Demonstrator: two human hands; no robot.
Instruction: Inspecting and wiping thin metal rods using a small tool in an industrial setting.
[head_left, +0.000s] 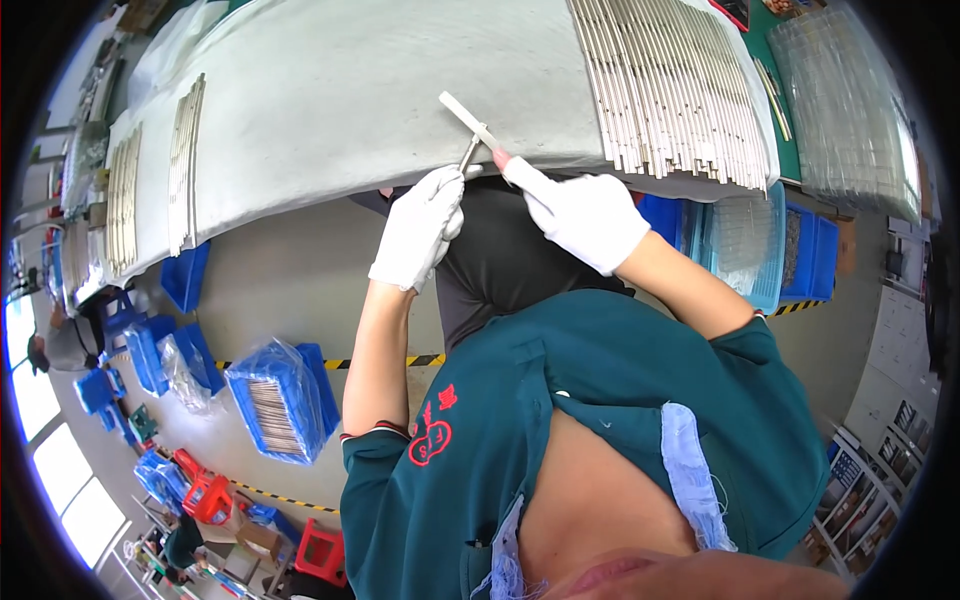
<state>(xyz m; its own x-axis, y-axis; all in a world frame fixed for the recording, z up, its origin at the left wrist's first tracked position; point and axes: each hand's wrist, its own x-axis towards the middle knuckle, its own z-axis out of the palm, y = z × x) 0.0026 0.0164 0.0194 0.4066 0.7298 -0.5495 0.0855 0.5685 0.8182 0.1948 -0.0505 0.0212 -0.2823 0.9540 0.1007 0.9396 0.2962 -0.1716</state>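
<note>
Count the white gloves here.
2: one glove on the left hand, which holds a metal rod; another on the right hand, holding a white strip. Any on background people are too small to tell.

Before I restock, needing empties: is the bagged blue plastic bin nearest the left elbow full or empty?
Not empty: slim metallic rods show inside the bin. How full, I cannot tell.

Gloved hands (pixel 420 225) (pixel 588 215) grip close together, forearms (pixel 377 345) (pixel 685 280) converging.
</note>
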